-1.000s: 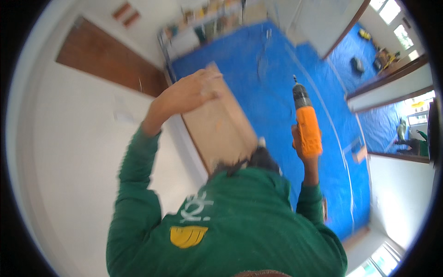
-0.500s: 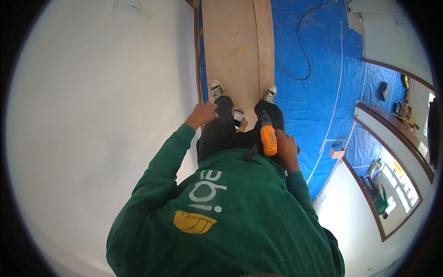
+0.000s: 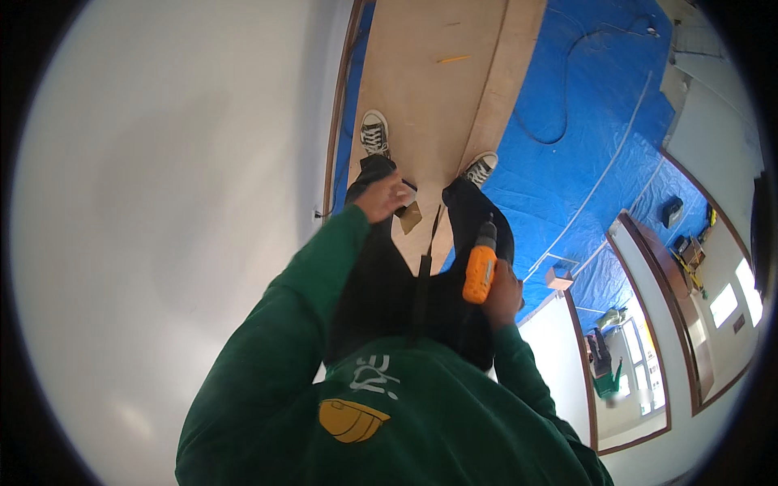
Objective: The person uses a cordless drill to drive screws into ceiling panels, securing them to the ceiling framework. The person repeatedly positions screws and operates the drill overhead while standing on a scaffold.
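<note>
My right hand [image 3: 504, 293] is wrapped round the grip of an orange and black cordless drill [image 3: 480, 271], held in front of my right thigh with its chuck pointing away from me. My left hand [image 3: 384, 198] is in front of my left knee with its fingers loosely apart. I see nothing held in it. Partly behind that hand is a small brown cardboard box [image 3: 412, 217] with something white at its top, low between my legs. The hand overlaps the box in view, and I cannot tell whether they touch.
I stand on a long wooden board [image 3: 429, 97] with a yellow pencil-like stick [image 3: 454, 59] on it. Blue sheeting [image 3: 559, 178] with a dark cable [image 3: 565, 105] lies to the right. A white wall [image 3: 203, 202] rises at left. Farther right, a person in green [image 3: 606, 382] shows through an opening.
My left hand has moved right, in front of the box. The drill stays in my right hand and sits slightly lower in view. My head view has tilted, shifting the surroundings.
</note>
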Demonstrator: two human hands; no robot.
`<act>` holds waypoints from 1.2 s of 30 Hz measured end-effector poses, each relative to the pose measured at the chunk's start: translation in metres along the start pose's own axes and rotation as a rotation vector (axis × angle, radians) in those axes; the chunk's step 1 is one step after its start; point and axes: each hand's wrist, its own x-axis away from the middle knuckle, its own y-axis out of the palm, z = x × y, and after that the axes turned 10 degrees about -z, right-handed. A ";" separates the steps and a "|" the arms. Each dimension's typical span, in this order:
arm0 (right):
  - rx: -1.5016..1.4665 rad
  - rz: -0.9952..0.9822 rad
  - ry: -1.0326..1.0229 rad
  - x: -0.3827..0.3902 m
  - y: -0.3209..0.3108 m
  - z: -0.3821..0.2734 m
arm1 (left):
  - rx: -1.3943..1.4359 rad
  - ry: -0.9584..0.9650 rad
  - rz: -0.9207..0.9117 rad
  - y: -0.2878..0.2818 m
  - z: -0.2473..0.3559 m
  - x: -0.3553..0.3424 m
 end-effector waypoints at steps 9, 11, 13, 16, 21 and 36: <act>0.172 0.196 0.116 0.004 0.031 0.008 | -0.128 -0.301 1.008 -0.163 -0.211 -0.216; 0.181 0.233 0.044 -0.010 0.033 0.023 | -0.014 -0.161 0.954 -0.214 -0.200 -0.254; 0.161 0.304 0.011 -0.013 0.027 0.016 | 0.083 0.020 0.578 -0.272 -0.221 -0.263; 0.188 0.246 0.024 -0.016 0.030 0.028 | 0.069 -0.017 0.829 -0.257 -0.222 -0.290; 0.124 0.290 0.075 -0.002 0.045 0.024 | 0.034 0.065 0.562 -0.179 -0.164 -0.275; -0.005 0.350 0.065 0.012 0.057 0.037 | -1.127 0.848 0.147 0.010 0.082 -0.356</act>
